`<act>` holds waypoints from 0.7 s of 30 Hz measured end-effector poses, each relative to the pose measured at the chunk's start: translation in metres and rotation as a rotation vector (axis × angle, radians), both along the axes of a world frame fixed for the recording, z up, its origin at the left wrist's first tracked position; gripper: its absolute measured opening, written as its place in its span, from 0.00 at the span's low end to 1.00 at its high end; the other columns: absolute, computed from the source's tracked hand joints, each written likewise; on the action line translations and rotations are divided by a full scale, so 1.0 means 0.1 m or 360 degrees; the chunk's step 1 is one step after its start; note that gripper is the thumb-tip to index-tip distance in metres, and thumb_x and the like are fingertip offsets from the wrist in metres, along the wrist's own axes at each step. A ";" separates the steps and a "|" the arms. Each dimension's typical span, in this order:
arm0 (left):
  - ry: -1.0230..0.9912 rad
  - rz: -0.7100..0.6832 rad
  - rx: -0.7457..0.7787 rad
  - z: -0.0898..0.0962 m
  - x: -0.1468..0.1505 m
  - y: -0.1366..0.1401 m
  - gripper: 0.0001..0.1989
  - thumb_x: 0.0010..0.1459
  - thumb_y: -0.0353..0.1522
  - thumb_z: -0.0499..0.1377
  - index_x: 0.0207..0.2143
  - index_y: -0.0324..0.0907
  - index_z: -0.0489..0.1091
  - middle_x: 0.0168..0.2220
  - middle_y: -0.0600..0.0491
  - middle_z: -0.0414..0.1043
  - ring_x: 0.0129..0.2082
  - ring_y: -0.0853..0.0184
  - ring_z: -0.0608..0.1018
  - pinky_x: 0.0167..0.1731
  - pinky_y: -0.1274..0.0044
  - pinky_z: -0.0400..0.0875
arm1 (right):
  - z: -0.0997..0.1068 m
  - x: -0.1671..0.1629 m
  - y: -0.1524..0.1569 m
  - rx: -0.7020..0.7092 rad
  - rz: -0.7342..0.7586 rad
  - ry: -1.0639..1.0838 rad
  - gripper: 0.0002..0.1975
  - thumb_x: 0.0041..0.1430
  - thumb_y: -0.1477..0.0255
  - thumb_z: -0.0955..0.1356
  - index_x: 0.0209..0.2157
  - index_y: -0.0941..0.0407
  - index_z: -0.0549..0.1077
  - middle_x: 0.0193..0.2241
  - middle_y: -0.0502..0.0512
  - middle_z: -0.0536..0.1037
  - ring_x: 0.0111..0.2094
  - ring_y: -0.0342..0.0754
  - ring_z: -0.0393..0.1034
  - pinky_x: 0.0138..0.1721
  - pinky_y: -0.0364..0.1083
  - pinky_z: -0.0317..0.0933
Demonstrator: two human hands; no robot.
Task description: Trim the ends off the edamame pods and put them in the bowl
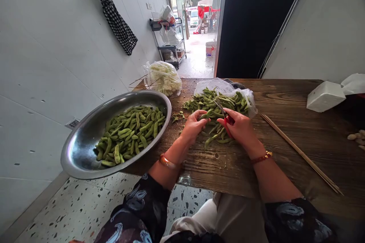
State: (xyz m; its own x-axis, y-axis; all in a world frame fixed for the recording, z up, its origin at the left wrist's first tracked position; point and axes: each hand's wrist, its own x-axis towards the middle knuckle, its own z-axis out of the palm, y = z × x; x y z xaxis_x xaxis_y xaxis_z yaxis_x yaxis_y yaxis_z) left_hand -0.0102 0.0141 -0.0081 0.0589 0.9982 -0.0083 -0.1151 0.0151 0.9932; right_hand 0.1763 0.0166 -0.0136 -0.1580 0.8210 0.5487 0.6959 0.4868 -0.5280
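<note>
Between the fingertips of my left hand [194,124] is a green edamame pod [206,114]. My right hand [238,126] grips a pair of scissors [227,120] with red handles, its blades pointing up and left, close to the pod. Behind and under both hands, a pile of edamame pods [212,100] spills from a clear plastic bag [251,102]. A wide metal basin [85,152] stands to the left of my left hand, with many pods inside. Small green trimmings [178,115] lie between basin and pile.
Long wooden skewers [299,152] lie on the wooden table [285,102] at right. A white box [326,96] with tissue stands at the far right. A bag of pale cauliflower [164,78] sits behind the basin. Beyond the table are a cart [168,41] and an open doorway.
</note>
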 end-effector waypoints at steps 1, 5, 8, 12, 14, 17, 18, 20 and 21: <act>-0.0094 -0.0009 -0.0033 0.02 0.00 -0.01 0.14 0.47 0.33 0.64 0.38 0.40 0.70 0.27 0.56 0.72 0.19 0.78 0.64 0.19 0.84 0.56 | 0.01 0.00 0.00 -0.0005 0.0020 -0.0012 0.25 0.57 0.53 0.66 0.50 0.56 0.73 0.27 0.54 0.76 0.25 0.47 0.68 0.29 0.45 0.63; -0.0191 0.0014 -0.0010 0.05 0.01 -0.02 0.17 0.47 0.39 0.66 0.38 0.39 0.71 0.24 0.57 0.70 0.17 0.80 0.62 0.17 0.85 0.53 | 0.01 0.00 -0.01 -0.0024 0.0150 -0.0086 0.26 0.56 0.53 0.67 0.50 0.55 0.72 0.29 0.54 0.77 0.27 0.48 0.69 0.31 0.46 0.64; -0.0226 -0.0044 0.0007 0.05 0.01 -0.03 0.18 0.48 0.40 0.66 0.39 0.40 0.70 0.24 0.58 0.70 0.16 0.81 0.61 0.16 0.85 0.51 | 0.00 0.00 -0.01 -0.0034 0.0207 -0.0117 0.28 0.55 0.52 0.68 0.51 0.56 0.72 0.29 0.54 0.76 0.28 0.47 0.69 0.33 0.46 0.65; -0.0216 -0.0193 0.0033 0.05 0.02 -0.06 0.16 0.51 0.41 0.64 0.38 0.40 0.68 0.24 0.58 0.69 0.16 0.81 0.59 0.16 0.85 0.49 | -0.01 -0.01 -0.01 -0.0047 0.0265 -0.0124 0.28 0.53 0.53 0.69 0.51 0.56 0.72 0.29 0.53 0.75 0.28 0.47 0.69 0.33 0.46 0.65; -0.0164 -0.0253 0.0040 0.07 0.03 -0.07 0.16 0.52 0.42 0.62 0.35 0.39 0.68 0.23 0.57 0.69 0.16 0.80 0.58 0.15 0.84 0.48 | -0.01 -0.02 -0.02 -0.0055 0.0270 -0.0122 0.27 0.54 0.54 0.69 0.51 0.55 0.71 0.29 0.52 0.75 0.27 0.46 0.69 0.33 0.46 0.65; -0.0085 -0.0303 0.0040 0.10 0.04 -0.09 0.16 0.53 0.43 0.61 0.30 0.37 0.68 0.22 0.57 0.66 0.16 0.80 0.57 0.15 0.84 0.48 | 0.00 -0.02 -0.02 -0.0047 0.0261 -0.0110 0.27 0.53 0.55 0.70 0.51 0.54 0.71 0.29 0.52 0.75 0.28 0.46 0.69 0.33 0.45 0.65; -0.0069 -0.0318 0.0039 0.11 0.05 -0.10 0.16 0.53 0.43 0.61 0.29 0.37 0.68 0.21 0.57 0.65 0.16 0.80 0.57 0.15 0.84 0.48 | 0.00 -0.02 -0.02 -0.0044 0.0260 -0.0111 0.27 0.53 0.55 0.70 0.51 0.54 0.71 0.30 0.52 0.75 0.29 0.47 0.70 0.33 0.45 0.65; -0.0040 -0.0341 0.0047 0.12 0.05 -0.10 0.17 0.53 0.44 0.61 0.27 0.37 0.67 0.20 0.58 0.62 0.17 0.80 0.56 0.16 0.83 0.47 | 0.01 -0.02 -0.03 -0.0043 0.0259 -0.0127 0.27 0.53 0.55 0.70 0.51 0.54 0.71 0.30 0.52 0.76 0.30 0.47 0.70 0.34 0.45 0.65; -0.0022 -0.0346 0.0056 0.12 0.05 -0.10 0.17 0.53 0.44 0.60 0.26 0.37 0.66 0.19 0.58 0.61 0.17 0.79 0.56 0.16 0.83 0.47 | 0.01 -0.02 -0.03 -0.0047 0.0259 -0.0138 0.27 0.52 0.56 0.71 0.51 0.54 0.71 0.31 0.53 0.76 0.30 0.47 0.70 0.34 0.45 0.65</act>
State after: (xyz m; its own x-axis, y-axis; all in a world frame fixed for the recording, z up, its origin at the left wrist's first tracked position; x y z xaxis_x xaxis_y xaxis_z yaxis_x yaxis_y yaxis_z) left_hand -0.0053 0.0037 0.0039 0.2730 0.9616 0.0288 -0.1267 0.0063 0.9919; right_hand 0.1742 0.0140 -0.0125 -0.3356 0.7963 0.5032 0.6527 0.5818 -0.4853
